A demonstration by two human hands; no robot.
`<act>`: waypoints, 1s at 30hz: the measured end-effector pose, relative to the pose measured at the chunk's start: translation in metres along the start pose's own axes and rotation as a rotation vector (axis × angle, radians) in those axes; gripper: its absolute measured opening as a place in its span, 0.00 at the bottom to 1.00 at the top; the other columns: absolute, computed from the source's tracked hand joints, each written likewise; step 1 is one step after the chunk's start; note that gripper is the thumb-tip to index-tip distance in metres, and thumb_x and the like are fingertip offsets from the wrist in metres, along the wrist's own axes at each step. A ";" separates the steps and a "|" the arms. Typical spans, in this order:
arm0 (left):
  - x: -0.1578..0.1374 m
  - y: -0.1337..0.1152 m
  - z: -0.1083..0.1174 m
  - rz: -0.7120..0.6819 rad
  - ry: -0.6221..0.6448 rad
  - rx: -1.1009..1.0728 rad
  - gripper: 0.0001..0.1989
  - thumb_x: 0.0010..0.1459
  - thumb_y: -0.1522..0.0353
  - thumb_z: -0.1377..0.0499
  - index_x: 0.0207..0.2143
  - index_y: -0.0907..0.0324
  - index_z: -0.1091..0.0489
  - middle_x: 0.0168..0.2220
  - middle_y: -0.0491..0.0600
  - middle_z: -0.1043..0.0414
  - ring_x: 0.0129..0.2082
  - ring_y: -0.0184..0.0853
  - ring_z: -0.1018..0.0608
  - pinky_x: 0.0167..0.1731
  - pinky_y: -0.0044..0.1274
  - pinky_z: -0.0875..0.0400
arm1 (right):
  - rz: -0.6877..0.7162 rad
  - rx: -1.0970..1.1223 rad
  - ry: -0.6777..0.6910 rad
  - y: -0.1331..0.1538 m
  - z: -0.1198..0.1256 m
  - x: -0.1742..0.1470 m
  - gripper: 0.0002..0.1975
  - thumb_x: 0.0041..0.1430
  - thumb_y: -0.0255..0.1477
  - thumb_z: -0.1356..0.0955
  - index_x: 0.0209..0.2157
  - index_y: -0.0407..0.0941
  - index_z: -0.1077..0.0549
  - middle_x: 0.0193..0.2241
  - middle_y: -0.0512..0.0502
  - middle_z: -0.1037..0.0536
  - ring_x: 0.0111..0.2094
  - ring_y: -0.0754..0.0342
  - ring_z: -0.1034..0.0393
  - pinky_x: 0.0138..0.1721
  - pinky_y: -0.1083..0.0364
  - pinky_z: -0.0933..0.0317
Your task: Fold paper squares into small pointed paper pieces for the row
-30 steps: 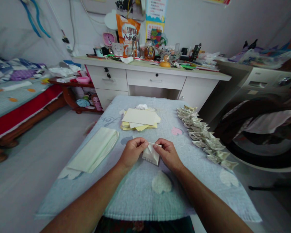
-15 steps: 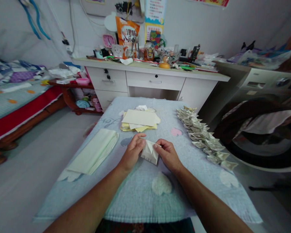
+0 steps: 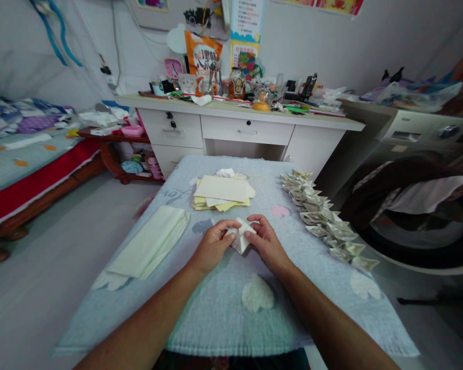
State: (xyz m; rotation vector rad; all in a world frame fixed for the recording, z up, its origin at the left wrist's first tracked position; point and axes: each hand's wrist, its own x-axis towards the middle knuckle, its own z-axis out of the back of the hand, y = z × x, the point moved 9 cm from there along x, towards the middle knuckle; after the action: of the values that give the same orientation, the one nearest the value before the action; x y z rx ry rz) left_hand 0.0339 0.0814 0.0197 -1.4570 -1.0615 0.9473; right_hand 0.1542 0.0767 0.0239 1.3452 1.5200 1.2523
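Note:
Between my two hands is a small piece of folded white paper (image 3: 241, 237), its upper end pointed and a crease running down its middle. My left hand (image 3: 215, 241) pinches its left side between thumb and fingers. On the right side, my right hand (image 3: 268, 240) grips it with the thumb in front and the fingers behind. Beyond the hands lies a stack of cream and yellow paper sheets (image 3: 221, 189). A long folded pale-green paper or cloth (image 3: 152, 241) rests to the left. Several folded paper boats (image 3: 320, 210) stand in rows along the right side.
A pale blue patterned cloth (image 3: 224, 318) covers the table. Behind it stands a white desk (image 3: 247, 128) crowded with jars, a snack bag and a pink clock (image 3: 173, 68). A washing machine (image 3: 420, 139) with its door open is at right, a bed (image 3: 27, 149) at left.
The paper has gone from a wider, squarish shape to a narrower one with a pointed top. My fingers have shifted onto its two sides, and both hands still hold it.

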 end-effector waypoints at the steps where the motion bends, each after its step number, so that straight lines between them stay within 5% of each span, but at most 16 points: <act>1: 0.000 0.000 0.000 -0.004 -0.002 -0.006 0.15 0.52 0.67 0.40 0.43 0.61 0.30 0.30 0.46 0.28 0.28 0.30 0.28 0.30 0.21 0.35 | -0.017 0.010 0.023 -0.001 -0.003 0.000 0.22 0.50 0.35 0.28 0.44 0.48 0.39 0.28 0.54 0.29 0.25 0.58 0.34 0.26 0.59 0.39; 5: -0.002 -0.008 -0.002 -0.067 -0.003 -0.034 0.23 0.51 0.68 0.38 0.51 0.58 0.36 0.40 0.49 0.28 0.36 0.33 0.26 0.36 0.22 0.33 | -0.024 0.010 0.043 -0.003 -0.006 0.000 0.23 0.51 0.36 0.29 0.45 0.49 0.40 0.29 0.53 0.28 0.25 0.58 0.33 0.26 0.58 0.38; 9: -0.003 -0.007 -0.007 -0.032 0.027 -0.073 0.32 0.50 0.67 0.37 0.56 0.55 0.44 0.39 0.49 0.29 0.33 0.32 0.26 0.32 0.22 0.32 | 0.006 -0.059 0.048 -0.003 -0.005 0.001 0.22 0.54 0.37 0.30 0.47 0.50 0.41 0.28 0.54 0.30 0.25 0.57 0.33 0.27 0.58 0.38; 13: -0.003 -0.006 -0.004 -0.031 0.003 -0.072 0.28 0.50 0.66 0.37 0.52 0.54 0.43 0.37 0.46 0.28 0.30 0.31 0.25 0.29 0.21 0.32 | 0.183 -0.367 0.021 0.014 -0.001 -0.001 0.18 0.57 0.36 0.32 0.48 0.49 0.35 0.37 0.48 0.31 0.38 0.53 0.33 0.39 0.54 0.37; 17: -0.002 -0.007 0.001 -0.062 -0.032 -0.049 0.18 0.50 0.67 0.37 0.42 0.55 0.40 0.31 0.42 0.30 0.26 0.27 0.28 0.27 0.19 0.35 | 0.370 -0.626 0.055 0.034 -0.008 -0.009 0.12 0.59 0.33 0.33 0.45 0.50 0.27 0.48 0.45 0.37 0.53 0.49 0.43 0.56 0.47 0.48; 22: 0.001 -0.002 0.009 -0.031 -0.075 0.090 0.09 0.49 0.66 0.37 0.31 0.60 0.33 0.23 0.40 0.33 0.21 0.25 0.33 0.23 0.18 0.40 | 0.383 -0.649 0.095 0.037 -0.012 -0.010 0.05 0.59 0.30 0.34 0.36 0.48 0.26 0.48 0.45 0.37 0.53 0.49 0.42 0.57 0.47 0.49; 30: 0.001 0.007 0.009 0.021 -0.060 0.021 0.19 0.48 0.64 0.35 0.41 0.63 0.29 0.28 0.46 0.27 0.26 0.29 0.28 0.29 0.21 0.35 | 0.394 -0.658 0.056 0.039 -0.010 -0.010 0.03 0.57 0.25 0.34 0.33 0.47 0.28 0.45 0.45 0.36 0.51 0.50 0.41 0.55 0.48 0.48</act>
State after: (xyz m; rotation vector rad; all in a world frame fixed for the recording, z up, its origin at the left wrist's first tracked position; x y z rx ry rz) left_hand 0.0270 0.0849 0.0114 -1.4328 -1.0793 1.0196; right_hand 0.1564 0.0638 0.0633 1.1831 0.7634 1.8401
